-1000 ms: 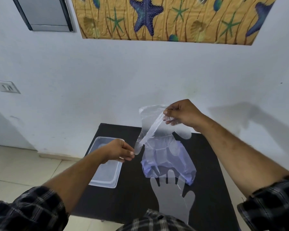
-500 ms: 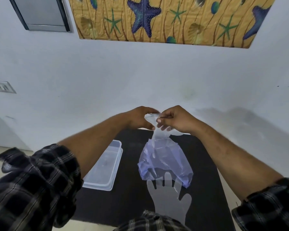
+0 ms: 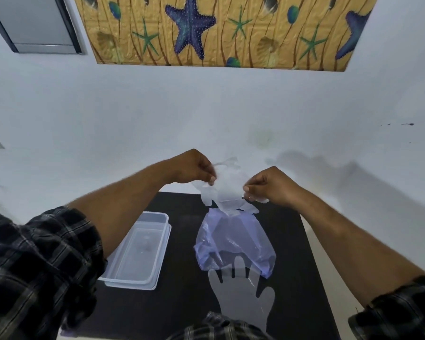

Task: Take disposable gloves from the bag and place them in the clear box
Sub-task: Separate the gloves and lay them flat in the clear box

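A thin clear disposable glove (image 3: 227, 190) hangs in the air above the table's far end, folded over itself. My left hand (image 3: 194, 168) pinches its left edge and my right hand (image 3: 268, 186) pinches its right edge. Below it lies a bluish translucent bag (image 3: 233, 244) with more gloves inside, on the black table (image 3: 179, 300). Another clear glove (image 3: 243, 300) lies flat on the table in front of the bag, fingers pointing away from me. The clear box (image 3: 138, 253) stands open to the left of the bag, under my left forearm.
The small black table stands against a white wall (image 3: 133, 119). A sea-themed picture (image 3: 219, 30) hangs above. Tiled floor shows past the table's left edge, and the right edge is close to my right forearm.
My left hand rose from near the box to meet my right hand at the glove. Both hands then drew slightly apart, spreading the glove between them.
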